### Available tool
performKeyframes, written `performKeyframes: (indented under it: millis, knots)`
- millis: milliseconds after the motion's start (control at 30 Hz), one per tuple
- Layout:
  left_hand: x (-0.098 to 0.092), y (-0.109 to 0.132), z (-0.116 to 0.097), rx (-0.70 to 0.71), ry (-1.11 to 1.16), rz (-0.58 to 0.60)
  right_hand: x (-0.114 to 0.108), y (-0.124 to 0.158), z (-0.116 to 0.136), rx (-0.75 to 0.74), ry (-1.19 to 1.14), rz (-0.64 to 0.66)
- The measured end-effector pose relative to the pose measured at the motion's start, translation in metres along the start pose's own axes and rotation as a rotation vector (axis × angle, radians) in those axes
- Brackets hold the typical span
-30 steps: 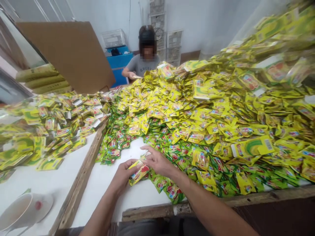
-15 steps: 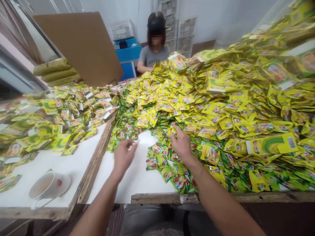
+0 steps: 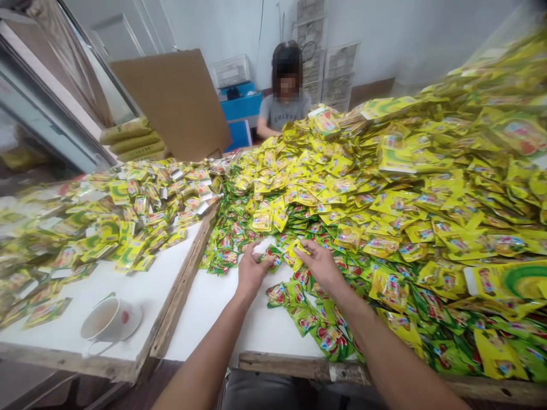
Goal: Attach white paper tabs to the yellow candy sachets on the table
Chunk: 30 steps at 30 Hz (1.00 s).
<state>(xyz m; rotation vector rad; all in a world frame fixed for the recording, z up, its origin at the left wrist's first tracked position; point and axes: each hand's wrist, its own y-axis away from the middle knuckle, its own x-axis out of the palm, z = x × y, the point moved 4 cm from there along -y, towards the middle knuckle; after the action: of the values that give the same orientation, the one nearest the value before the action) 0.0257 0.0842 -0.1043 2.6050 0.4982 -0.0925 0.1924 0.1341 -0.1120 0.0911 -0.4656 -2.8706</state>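
Note:
My left hand (image 3: 252,270) is closed on a green packet (image 3: 272,256) with a red fruit picture, pinched between thumb and fingers. Close beside it, my right hand (image 3: 320,262) grips a yellow packet (image 3: 294,255) at its right edge. Both packets are held above the white table top (image 3: 256,330), nearly side by side. Loose green packets (image 3: 305,319) lie below my right hand. More green packets (image 3: 222,245) are spread behind and left of my left hand.
A large heap of yellow packets (image 3: 397,210) fills the right side. Flat yellow boxes (image 3: 141,228) cover the left table. A cup (image 3: 102,322) with a drink stands near its front edge, beyond a wooden rail (image 3: 188,279). Across the heap sits another person (image 3: 284,108).
My left hand has come up and right and now holds a green packet. My right hand has drawn a yellow packet from the pile. The camera view has shifted left.

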Motion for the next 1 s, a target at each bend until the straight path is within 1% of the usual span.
performKeyframes:
  millis: [33,100,167,233,300,367,433,500,533,600,667,700,733,767,800,833,900,967,1000]
  knots:
    - [0.0,0.004,0.001,-0.037,0.129,0.029,0.004,0.001,0.002,-0.004,-0.069,0.028]
    - [0.004,0.012,0.002,-0.101,0.278,0.079,0.011,0.004,0.005,-0.039,-0.112,0.046]
    - [0.008,0.02,0.001,-0.164,0.391,0.081,0.012,0.006,0.007,-0.085,-0.038,-0.001]
    - [0.013,0.026,0.0,-0.212,0.487,0.08,0.011,0.007,0.007,-0.099,0.026,-0.067]
    - [0.018,0.03,-0.003,-0.217,0.515,0.081,0.012,0.008,0.004,-0.06,-0.002,-0.093]
    - [0.023,0.031,-0.006,-0.172,0.488,0.067,0.015,0.009,0.002,-0.012,-0.061,-0.087]
    - [0.027,0.031,-0.008,-0.117,0.466,0.009,0.017,0.012,0.002,0.003,-0.052,-0.102]
    - [0.03,0.029,-0.007,-0.105,0.478,-0.047,0.018,0.014,0.004,0.01,-0.014,-0.115]
    - [0.031,0.027,-0.007,-0.108,0.477,-0.054,0.019,0.015,0.005,0.027,-0.027,-0.102]
    - [0.032,0.022,-0.008,-0.108,0.448,-0.021,0.021,0.016,0.006,0.094,-0.111,-0.032]
    - [0.029,0.012,-0.014,-0.093,0.361,0.064,0.021,0.016,0.007,0.168,-0.187,0.03]
    - [0.026,0.005,-0.018,-0.074,0.252,0.116,0.02,0.015,0.007,0.192,-0.193,0.032]
    - [0.022,-0.004,-0.024,-0.052,0.107,0.157,0.017,0.014,0.007,0.206,-0.181,0.014]
    - [0.017,-0.015,-0.03,-0.027,-0.055,0.173,0.014,0.013,0.007,0.21,-0.161,-0.02]
    - [0.011,-0.028,-0.037,-0.001,-0.218,0.158,0.01,0.012,0.008,0.203,-0.135,-0.061]
    - [0.005,-0.042,-0.045,0.02,-0.359,0.106,0.007,0.011,0.008,0.19,-0.098,-0.098]
    - [-0.005,-0.071,-0.058,0.035,-0.522,-0.062,0.002,0.01,0.009,0.165,0.004,-0.141]
    - [-0.007,-0.092,-0.064,0.027,-0.622,-0.18,0.0,0.009,0.009,0.134,0.099,-0.137]
    - [-0.005,-0.099,-0.064,0.027,-0.668,-0.205,0.0,0.009,0.01,0.116,0.136,-0.133]
